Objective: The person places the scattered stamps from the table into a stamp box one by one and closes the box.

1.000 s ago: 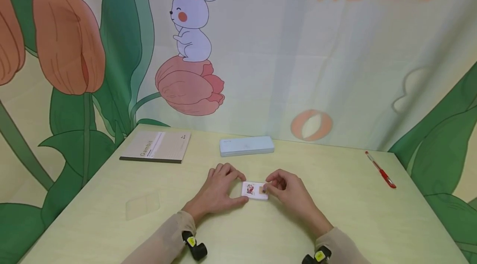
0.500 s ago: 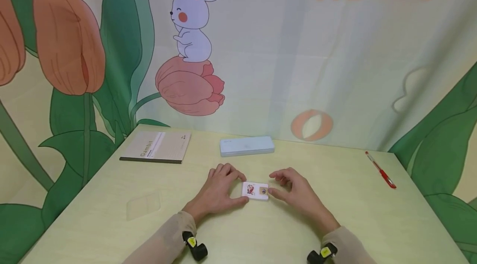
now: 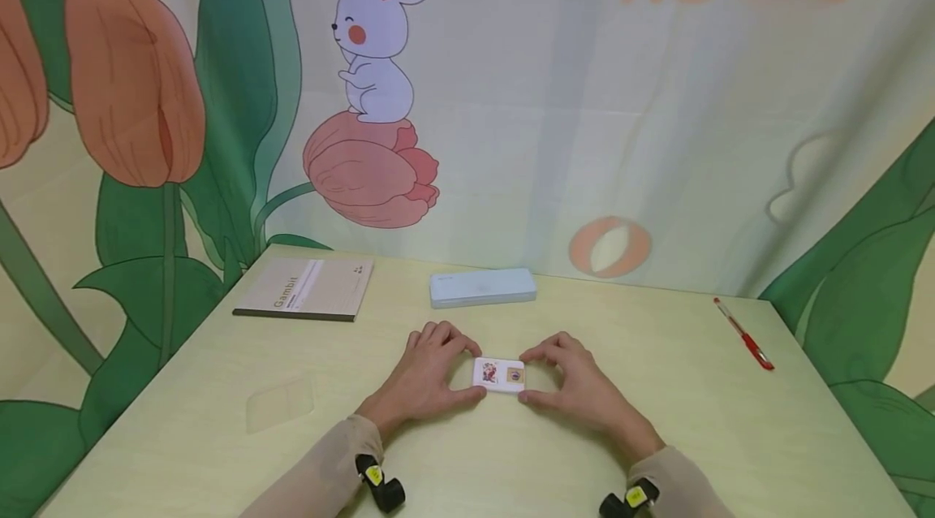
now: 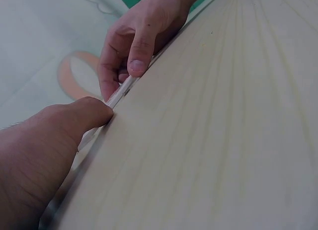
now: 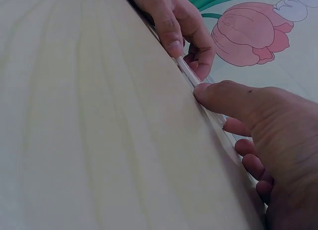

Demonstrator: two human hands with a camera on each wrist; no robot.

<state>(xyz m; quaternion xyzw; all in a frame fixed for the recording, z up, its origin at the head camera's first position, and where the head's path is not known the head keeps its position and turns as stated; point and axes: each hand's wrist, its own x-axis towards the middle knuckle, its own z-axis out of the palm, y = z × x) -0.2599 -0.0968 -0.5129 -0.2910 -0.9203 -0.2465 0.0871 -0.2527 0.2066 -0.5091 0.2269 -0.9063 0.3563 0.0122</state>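
Note:
A small flat white rectangular case lies on the table between both hands in the head view. On its top are a red cartoon sticker at the left and a tan square sticker at the right. My left hand pinches the left end, thumb on the near edge and forefinger on the far edge. At the opposite end, my right hand holds the case the same way. Both wrist views show the case edge-on, thumbs against its near side; its top is hidden there.
A clear, thin sheet lies left of the left forearm. Toward the back are a Gambit notebook and a pale blue box. A red pen rests at the right, and a printed curtain hangs behind the table.
My right hand draws its fingertips off the tan sticker, moves slightly right, then comes back with thumb and forefinger at the case's right end. The left hand stays in place.

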